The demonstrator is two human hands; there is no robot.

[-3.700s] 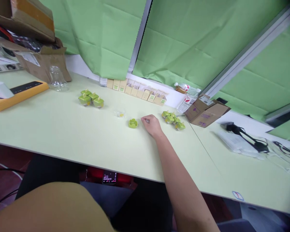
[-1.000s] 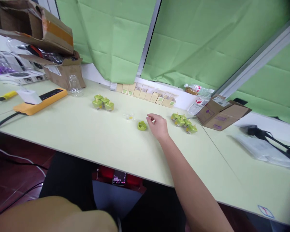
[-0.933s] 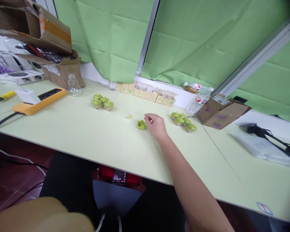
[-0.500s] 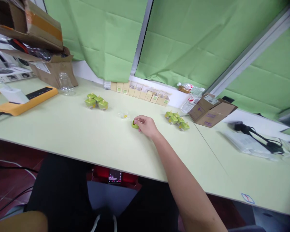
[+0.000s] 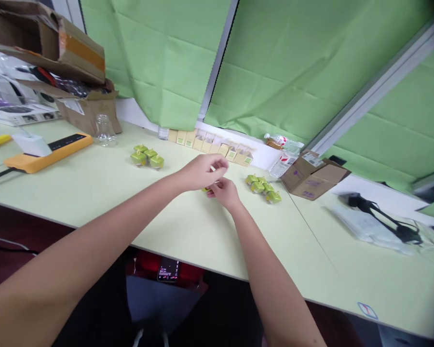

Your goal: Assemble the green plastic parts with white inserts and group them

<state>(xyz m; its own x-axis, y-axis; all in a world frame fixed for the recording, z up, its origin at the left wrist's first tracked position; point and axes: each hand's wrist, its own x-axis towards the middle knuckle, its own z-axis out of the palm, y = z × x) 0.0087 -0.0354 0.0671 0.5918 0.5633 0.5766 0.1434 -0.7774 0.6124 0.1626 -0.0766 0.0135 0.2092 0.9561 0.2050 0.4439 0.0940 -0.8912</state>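
Observation:
My right hand (image 5: 224,193) is closed on a small green lid (image 5: 205,189) just above the table, its fingertips covering most of it. Above and beside it, my left hand (image 5: 204,172) has come close, fingers curved and a gap showing between thumb and forefinger. I see nothing between them. The small clear cup with a yellow spot is out of sight, probably behind my left hand or wrist. One group of green-lidded clear containers (image 5: 147,156) stands to the left, and another group (image 5: 262,188) stands to the right.
Small cardboard boxes (image 5: 211,143) line the wall. A clear jar (image 5: 105,131) and an orange power strip (image 5: 47,153) are at left, near stacked cartons (image 5: 88,113). Plastic bottles (image 5: 284,164) and a cardboard box (image 5: 313,180) stand at right. A phone (image 5: 168,269) lies below the table edge.
My left hand and forearm have come in from the lower left to beside my right hand. The clear cup is no longer visible. My right hand still holds the green lid.

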